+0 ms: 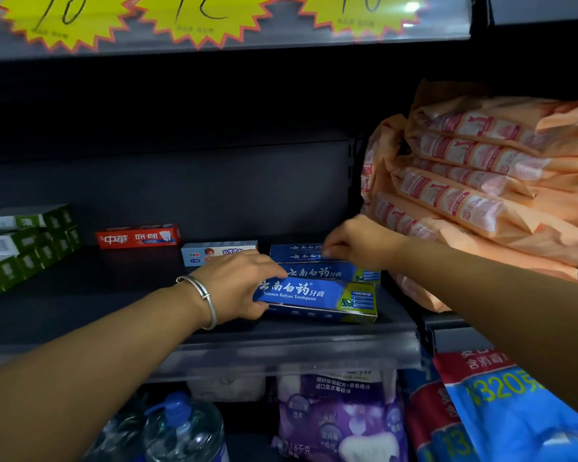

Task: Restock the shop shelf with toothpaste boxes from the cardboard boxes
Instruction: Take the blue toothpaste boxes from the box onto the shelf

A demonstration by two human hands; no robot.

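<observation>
At bottom, a bottle (184, 428) and bags (341, 418) are cut off by the frame edge. Mid-frame on the shelf (80, 295), the left hand (237, 288) grips the front blue box (317, 300), hiding its left end. Behind, the right hand (357, 241) pinches the rear blue box (297, 252). A red box (137, 236) lies farther left; price tags (197, 15) are blurred at top.

place: shop | evidence: yellow starburst price tags (194, 15); dark shelf (80, 295) stocked with toothpaste boxes (314, 296); packaged goods (481, 195)
</observation>
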